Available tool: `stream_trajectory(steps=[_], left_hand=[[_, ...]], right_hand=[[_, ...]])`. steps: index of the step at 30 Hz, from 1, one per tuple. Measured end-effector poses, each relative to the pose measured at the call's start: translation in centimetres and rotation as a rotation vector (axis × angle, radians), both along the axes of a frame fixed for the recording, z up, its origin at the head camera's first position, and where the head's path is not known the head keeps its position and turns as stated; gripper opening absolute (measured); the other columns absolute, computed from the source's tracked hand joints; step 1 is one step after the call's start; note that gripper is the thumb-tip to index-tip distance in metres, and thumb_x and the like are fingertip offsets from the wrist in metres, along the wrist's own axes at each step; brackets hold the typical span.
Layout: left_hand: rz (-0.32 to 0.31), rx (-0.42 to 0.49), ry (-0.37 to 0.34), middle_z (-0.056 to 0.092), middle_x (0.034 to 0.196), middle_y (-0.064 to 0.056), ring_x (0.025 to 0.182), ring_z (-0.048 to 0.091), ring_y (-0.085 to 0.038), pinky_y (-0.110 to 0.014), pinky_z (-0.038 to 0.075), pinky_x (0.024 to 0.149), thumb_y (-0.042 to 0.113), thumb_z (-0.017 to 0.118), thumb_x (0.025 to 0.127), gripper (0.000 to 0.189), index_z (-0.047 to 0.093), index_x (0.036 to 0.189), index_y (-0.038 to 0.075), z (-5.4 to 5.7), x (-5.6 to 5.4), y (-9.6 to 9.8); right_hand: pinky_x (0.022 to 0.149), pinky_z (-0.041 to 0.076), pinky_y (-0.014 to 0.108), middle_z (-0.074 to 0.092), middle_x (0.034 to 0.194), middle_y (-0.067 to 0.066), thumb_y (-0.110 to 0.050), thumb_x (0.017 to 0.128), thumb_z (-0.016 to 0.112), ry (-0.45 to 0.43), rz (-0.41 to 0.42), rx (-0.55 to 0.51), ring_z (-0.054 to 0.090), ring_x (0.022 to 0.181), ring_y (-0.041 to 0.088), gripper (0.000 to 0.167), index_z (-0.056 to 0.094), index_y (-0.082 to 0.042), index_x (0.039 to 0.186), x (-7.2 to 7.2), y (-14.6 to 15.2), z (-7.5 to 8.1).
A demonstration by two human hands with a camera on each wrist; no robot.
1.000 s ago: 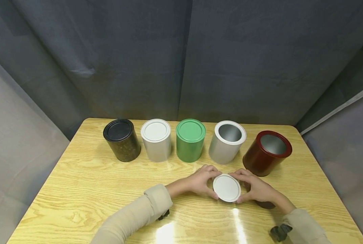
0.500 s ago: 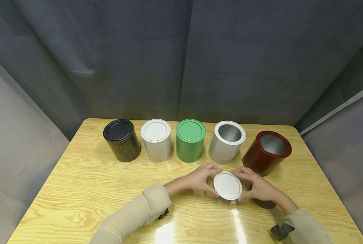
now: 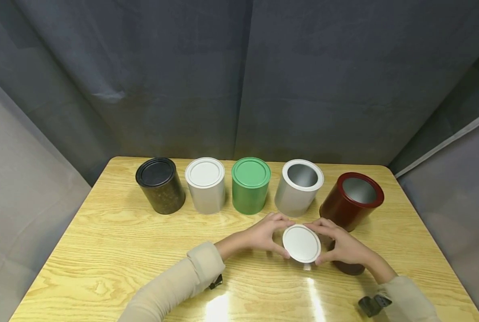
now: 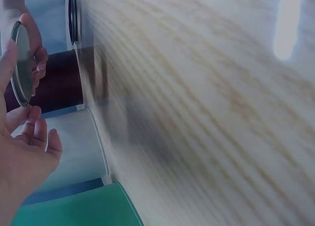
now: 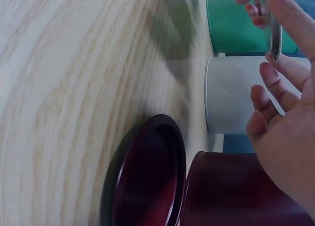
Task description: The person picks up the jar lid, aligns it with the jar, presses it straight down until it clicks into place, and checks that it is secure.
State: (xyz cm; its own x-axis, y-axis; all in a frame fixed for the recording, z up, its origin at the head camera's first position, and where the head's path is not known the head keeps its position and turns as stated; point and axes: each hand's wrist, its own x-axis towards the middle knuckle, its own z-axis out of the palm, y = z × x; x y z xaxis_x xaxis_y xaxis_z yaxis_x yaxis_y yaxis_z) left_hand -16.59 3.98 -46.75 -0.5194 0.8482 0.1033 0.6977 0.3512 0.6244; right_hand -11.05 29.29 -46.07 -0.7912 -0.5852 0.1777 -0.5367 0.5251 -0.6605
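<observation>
Farthest to the left of the green can (image 3: 250,197), on the wooden worktop (image 3: 122,255), I see the black can (image 3: 163,194) with its black top on. Between it and the green can, I have the silver-white can (image 3: 208,197), closed by a white top. The green can is closed too. In front of the green can and slightly right, the left hand (image 3: 265,235) is half open, thumb and forefinger spread to grip the white lid's left rim. I see the white lid (image 3: 301,243) held above the worktop, in front and to the right of the green can. Immediately right of the green can is the uncovered white can (image 3: 295,197). Farther right and in front, the right hand (image 3: 340,243), likewise half open, grips the lid's other side. Partly beneath that hand lies the dark red lid (image 3: 349,268); the open dark red can (image 3: 345,210) stands farthest right of the green can.
</observation>
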Motion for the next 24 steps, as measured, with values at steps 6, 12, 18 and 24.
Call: stream_trajectory(steps=[6,12,18,24], left_hand=[[-0.006,0.017,-0.012,0.046,0.121,-0.003,0.111,0.038,-0.014,-0.023,0.031,0.094,0.034,0.081,0.066,0.08,0.047,0.132,0.005,0.4,-0.1,0.0],[0.0,0.027,-0.003,0.046,0.12,-0.003,0.111,0.038,-0.015,-0.023,0.031,0.095,0.034,0.082,0.065,0.081,0.047,0.132,0.004,1.1,-0.2,0.0],[0.018,0.02,-0.029,0.046,0.121,-0.002,0.113,0.037,-0.014,-0.025,0.031,0.096,0.033,0.082,0.065,0.081,0.047,0.133,0.007,2.0,-0.1,0.0],[0.004,0.015,-0.004,0.046,0.122,-0.003,0.113,0.038,-0.015,-0.024,0.031,0.096,0.033,0.082,0.065,0.08,0.047,0.132,0.007,2.7,-0.4,-0.1]], right_hand=[[0.074,0.043,0.034,0.048,0.111,0.001,-0.017,0.056,0.085,-0.005,0.001,-0.016,0.043,0.099,0.011,0.082,0.05,-0.002,0.129,-0.1,0.1,0.2],[0.066,0.045,0.037,0.047,0.108,-0.001,-0.017,0.059,0.084,-0.026,-0.002,-0.056,0.043,0.096,0.009,0.079,0.05,-0.003,0.128,-0.1,0.2,0.6],[0.066,0.045,0.035,0.047,0.107,0.001,-0.012,0.058,0.084,-0.019,0.009,-0.072,0.043,0.093,0.009,0.08,0.05,-0.003,0.129,-0.2,0.2,1.3],[0.071,0.043,0.032,0.048,0.11,0.003,-0.012,0.055,0.085,0.03,0.024,-0.075,0.044,0.095,0.01,0.084,0.049,-0.002,0.13,-0.3,0.0,1.9]])
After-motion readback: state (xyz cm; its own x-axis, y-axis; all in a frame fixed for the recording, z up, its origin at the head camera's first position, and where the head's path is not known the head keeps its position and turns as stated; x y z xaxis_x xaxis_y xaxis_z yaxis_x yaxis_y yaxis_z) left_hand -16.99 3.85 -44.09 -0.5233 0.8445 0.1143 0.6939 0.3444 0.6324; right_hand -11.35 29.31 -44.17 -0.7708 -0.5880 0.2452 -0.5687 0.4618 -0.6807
